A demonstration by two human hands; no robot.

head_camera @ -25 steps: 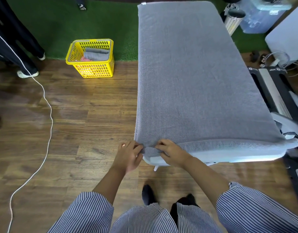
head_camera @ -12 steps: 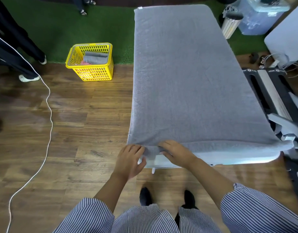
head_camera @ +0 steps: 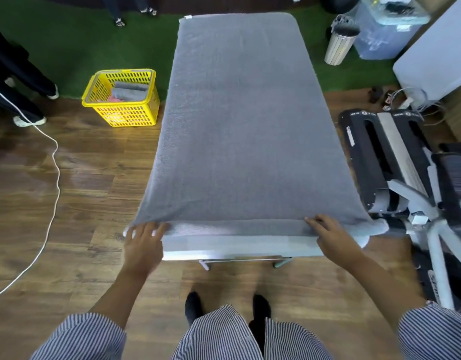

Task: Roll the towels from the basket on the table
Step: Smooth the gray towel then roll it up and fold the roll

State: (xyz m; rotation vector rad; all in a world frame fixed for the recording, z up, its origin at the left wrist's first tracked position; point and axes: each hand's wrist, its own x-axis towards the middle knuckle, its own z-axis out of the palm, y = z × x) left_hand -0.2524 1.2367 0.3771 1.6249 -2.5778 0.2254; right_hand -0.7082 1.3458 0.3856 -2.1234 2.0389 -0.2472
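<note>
A large grey towel lies spread flat over the whole white table; its near edge is turned over into a narrow fold. My left hand rests with spread fingers on the fold at the near left corner and looks blurred. Toward the near right corner, my right hand lays its fingers on the same fold. A yellow basket stands on the floor left of the table. It holds rolled grey towels and something pink.
A white cable snakes over the wooden floor at left, near a person's legs. A black machine and a white chair base crowd the table's right side. A slatted bin and plastic box stand far right.
Both hands were together, pinching the towel at the near left corner. My right hand has slid right along the near edge, and the left now lies at the corner.
</note>
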